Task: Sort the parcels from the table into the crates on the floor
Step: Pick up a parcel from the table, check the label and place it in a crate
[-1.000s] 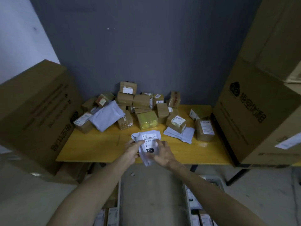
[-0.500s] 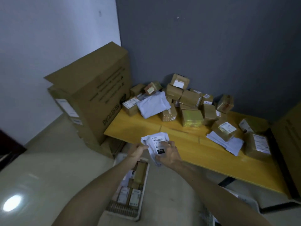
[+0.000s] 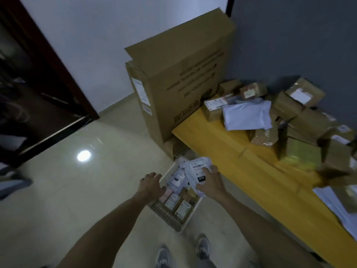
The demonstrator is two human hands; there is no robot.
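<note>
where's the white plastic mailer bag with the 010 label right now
In the head view the white plastic mailer bag is gripped by the right hand, over the white slatted crate on the floor.

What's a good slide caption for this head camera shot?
Right hand holds a white mailer over the floor crate beside the yellow table; left hand hovers open.

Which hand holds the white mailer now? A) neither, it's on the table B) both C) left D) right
D: the right hand grips the white mailer above the crate; the left hand hangs beside it, holding nothing.
</note>
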